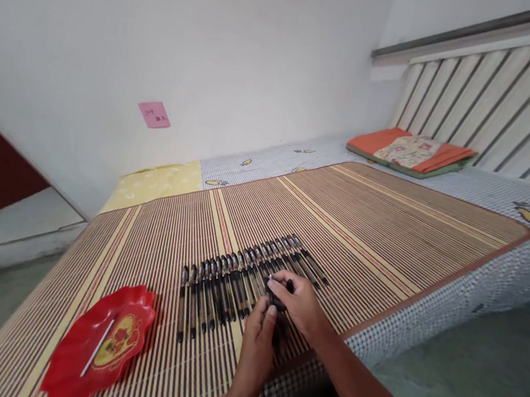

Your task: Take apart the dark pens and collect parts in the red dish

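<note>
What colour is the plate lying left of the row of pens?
The plate is red with a yellow centre; head view.

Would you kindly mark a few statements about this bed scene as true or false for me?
1. The left hand and the right hand meet on one dark pen, with the fingers closed on it. True.
2. The row of pens lies on a bare floor. False: it lies on the striped mat covering the bed.
3. A thin white stick rests in the red plate. True.
4. The red plate sits to the right of the row of pens. False: it sits to their left.
5. The note on the wall is blue. False: it is pink.
</note>
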`<state>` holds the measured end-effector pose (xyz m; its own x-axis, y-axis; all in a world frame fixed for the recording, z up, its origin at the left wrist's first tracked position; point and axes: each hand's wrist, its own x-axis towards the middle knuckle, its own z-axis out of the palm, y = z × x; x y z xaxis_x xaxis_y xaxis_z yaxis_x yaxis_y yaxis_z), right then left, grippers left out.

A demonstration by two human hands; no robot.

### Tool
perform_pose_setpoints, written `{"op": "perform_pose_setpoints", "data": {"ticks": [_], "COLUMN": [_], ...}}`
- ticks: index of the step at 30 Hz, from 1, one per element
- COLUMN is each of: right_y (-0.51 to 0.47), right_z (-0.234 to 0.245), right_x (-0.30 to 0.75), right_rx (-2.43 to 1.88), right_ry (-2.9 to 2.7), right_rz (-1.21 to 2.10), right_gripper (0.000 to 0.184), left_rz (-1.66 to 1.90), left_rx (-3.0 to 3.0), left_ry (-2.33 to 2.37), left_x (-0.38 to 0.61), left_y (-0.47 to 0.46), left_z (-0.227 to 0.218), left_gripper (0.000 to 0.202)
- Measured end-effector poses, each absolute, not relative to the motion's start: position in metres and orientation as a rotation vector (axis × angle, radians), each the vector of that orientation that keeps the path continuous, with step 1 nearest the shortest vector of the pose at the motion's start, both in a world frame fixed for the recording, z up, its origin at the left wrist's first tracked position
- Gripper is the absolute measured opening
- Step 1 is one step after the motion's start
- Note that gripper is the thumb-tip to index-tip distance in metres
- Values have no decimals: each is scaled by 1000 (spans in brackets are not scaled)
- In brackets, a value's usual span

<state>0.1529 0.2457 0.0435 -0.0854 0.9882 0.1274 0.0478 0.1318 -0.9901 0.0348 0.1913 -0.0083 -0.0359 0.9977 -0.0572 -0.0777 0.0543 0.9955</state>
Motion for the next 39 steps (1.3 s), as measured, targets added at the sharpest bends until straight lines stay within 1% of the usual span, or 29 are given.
{"op": "perform_pose_setpoints", "data": {"ticks": [4, 6, 10, 12, 17, 20, 22, 25, 31, 35, 39], "right_y": [245, 246, 250, 253, 273, 302, 327, 364, 405, 406, 400], "right_z": [46, 46, 38, 34, 35, 43, 46, 45, 23, 9, 1], "right_x": [155, 157, 162, 166, 201, 243, 269, 291, 284, 279, 281], "right_rx": [-1103, -1101, -1071, -1057, -1119, -1226, -1342, -1576, -1926, -1987, -1973], "right_ry": [-1412, -1384, -1131, -1031, -1041, -1146, -1252, -1430, -1757, -1873, -1910], "right_rz": [1137, 1202, 1500, 1575, 1465, 1357, 1282, 1162, 864, 723, 644], "right_gripper": [26, 28, 44, 53, 62, 64, 60, 48, 24, 21, 24], "left_rz": [1215, 1203, 1158, 1135, 984, 946, 923, 880, 870, 853, 853], "left_rx": [1037, 1034, 1123, 1115, 964, 995, 1042, 1104, 1138, 1132, 1154], "left_ry": [1330, 1330, 1156, 1066, 838, 764, 750, 748, 756, 785, 806], "left_x": [36, 37, 39, 41, 47, 48, 49, 50, 50, 51, 50], "left_y": [188, 186, 180, 177, 172, 171, 171, 171, 171, 172, 172], "left_z": [-8, -4, 9, 11, 5, 5, 8, 10, 8, 8, 6], "left_gripper": [51, 52, 51, 51, 60, 54, 49, 46, 42, 47, 45]}}
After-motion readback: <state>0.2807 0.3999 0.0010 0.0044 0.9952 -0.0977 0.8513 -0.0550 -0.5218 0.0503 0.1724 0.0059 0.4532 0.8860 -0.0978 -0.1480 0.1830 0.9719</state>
